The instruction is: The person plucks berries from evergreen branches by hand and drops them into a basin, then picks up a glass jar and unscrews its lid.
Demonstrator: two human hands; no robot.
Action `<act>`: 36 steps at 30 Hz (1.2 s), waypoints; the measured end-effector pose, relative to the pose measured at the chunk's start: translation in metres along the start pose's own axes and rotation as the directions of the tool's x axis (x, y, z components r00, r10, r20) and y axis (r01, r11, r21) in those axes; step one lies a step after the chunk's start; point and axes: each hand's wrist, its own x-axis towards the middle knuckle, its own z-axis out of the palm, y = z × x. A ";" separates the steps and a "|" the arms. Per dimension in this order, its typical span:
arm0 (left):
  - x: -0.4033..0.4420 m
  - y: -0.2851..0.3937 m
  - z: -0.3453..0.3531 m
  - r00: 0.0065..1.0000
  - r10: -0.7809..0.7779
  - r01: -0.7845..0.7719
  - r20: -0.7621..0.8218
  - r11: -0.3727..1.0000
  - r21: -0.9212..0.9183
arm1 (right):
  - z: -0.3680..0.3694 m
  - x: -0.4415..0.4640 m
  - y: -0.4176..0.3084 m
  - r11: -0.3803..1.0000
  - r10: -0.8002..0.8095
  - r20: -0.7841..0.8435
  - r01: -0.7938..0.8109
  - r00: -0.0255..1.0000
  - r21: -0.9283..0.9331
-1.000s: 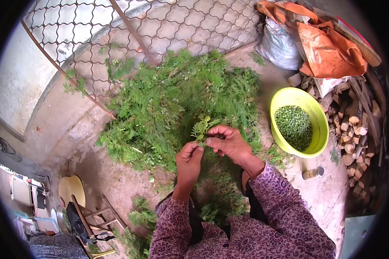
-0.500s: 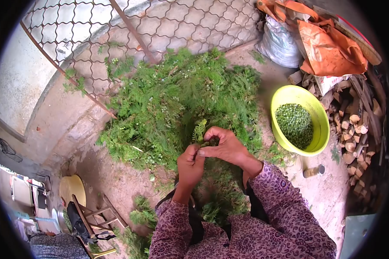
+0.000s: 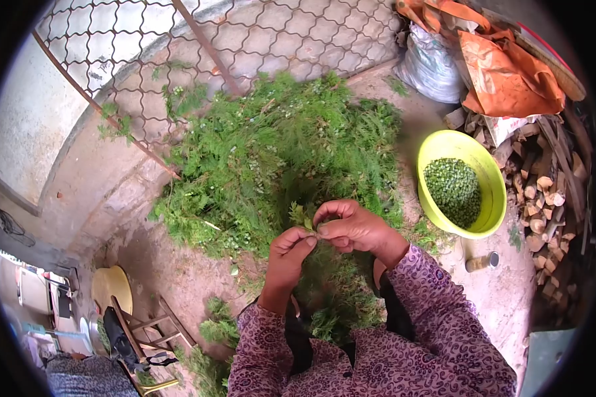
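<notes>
A small leafy conifer sprig (image 3: 300, 215) pokes up between my two hands. My left hand (image 3: 287, 261) is closed, with thumb and forefinger pinching the sprig's lower end. Against those fingertips, my right hand (image 3: 356, 228) also pinches at the sprig; its other fingers are curled. Whether any berry sits between the fingertips is too small to tell. In front of both hands spreads a big heap of green conifer branches (image 3: 265, 145) dotted with pale berries. To the right, a yellow-green basin (image 3: 493, 198) holds many small green berries (image 3: 451, 192).
Chopped firewood (image 3: 543, 212) is stacked at the right, below orange sacks (image 3: 510, 73) and a white sack (image 3: 430, 66). A jar (image 3: 482, 262) stands below the basin. Metal lattice (image 3: 139, 86) borders the heap. At lower left are a wooden chair (image 3: 162, 331) and a straw hat (image 3: 112, 290).
My right hand has shifted slightly right and down, and its fingers have spread a little from the left hand. The sprig has dropped slightly and tilted left.
</notes>
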 end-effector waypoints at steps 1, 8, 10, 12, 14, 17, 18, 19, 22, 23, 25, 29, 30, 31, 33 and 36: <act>-0.001 0.001 -0.001 1.000 -0.007 0.008 0.018 0.998 -0.066 | 0.001 -0.001 -0.001 1.000 0.002 0.002 -0.002 1.000 -0.001; -0.010 0.005 -0.016 0.997 -0.074 0.071 -0.005 0.965 -0.254 | -0.009 0.000 0.003 0.899 -0.122 0.335 -0.040 0.934 0.436; -0.012 0.004 -0.016 0.998 -0.067 0.062 -0.017 0.978 -0.199 | -0.008 0.000 0.002 0.857 -0.089 0.202 -0.028 0.975 0.514; -0.011 0.001 -0.017 0.998 -0.057 0.051 -0.040 0.991 -0.126 | -0.008 0.003 0.001 0.853 -0.078 0.216 -0.047 0.973 0.519; -0.010 0.001 -0.014 0.997 -0.042 0.039 -0.065 0.998 -0.051 | -0.009 0.007 0.005 0.927 -0.096 0.127 0.043 0.987 0.373; -0.010 0.002 -0.007 0.981 -0.048 0.031 -0.188 0.995 -0.092 | -0.002 0.008 0.003 0.977 -0.036 -0.080 0.052 0.996 0.205; -0.009 0.000 -0.008 0.982 -0.029 0.016 -0.186 0.997 -0.069 | 0.001 0.008 0.004 0.977 -0.037 -0.080 0.053 0.996 0.204; -0.009 -0.001 -0.009 0.983 -0.010 0.002 -0.184 0.999 -0.046 | 0.004 0.009 0.006 0.992 -0.060 -0.118 0.072 0.991 0.106; -0.009 -0.007 -0.009 0.985 0.029 -0.034 -0.171 0.999 -0.022 | 0.010 0.013 0.012 0.995 -0.079 -0.185 0.066 0.980 -0.072; -0.009 -0.006 -0.008 0.985 0.029 -0.033 -0.171 0.999 -0.022 | 0.014 0.014 0.013 0.973 -0.118 -0.190 0.076 0.975 -0.217; -0.010 -0.004 -0.003 0.980 0.092 -0.052 -0.176 0.974 0.222 | 0.014 0.017 0.015 0.928 -0.164 -0.172 0.093 0.971 -0.360; -0.011 -0.003 -0.004 0.983 0.068 -0.035 -0.168 0.981 0.193 | 0.010 0.017 0.014 0.917 -0.156 -0.137 0.092 0.978 -0.388; -0.012 -0.005 -0.007 0.987 0.074 -0.040 -0.141 0.972 0.230 | 0.010 0.015 0.012 0.923 -0.127 -0.140 0.065 0.982 -0.380; -0.011 -0.006 -0.008 0.990 0.080 -0.047 -0.114 0.963 0.265 | 0.010 0.014 0.010 0.927 -0.098 -0.144 0.038 0.985 -0.373; -0.011 -0.008 -0.007 0.989 0.101 -0.063 -0.108 0.948 0.313 | 0.003 0.014 0.013 0.967 -0.049 -0.132 0.014 0.990 -0.256; -0.006 -0.014 -0.005 0.965 0.256 -0.199 -0.058 0.856 0.478 | -0.004 0.013 0.017 0.996 0.024 -0.134 -0.035 0.991 -0.079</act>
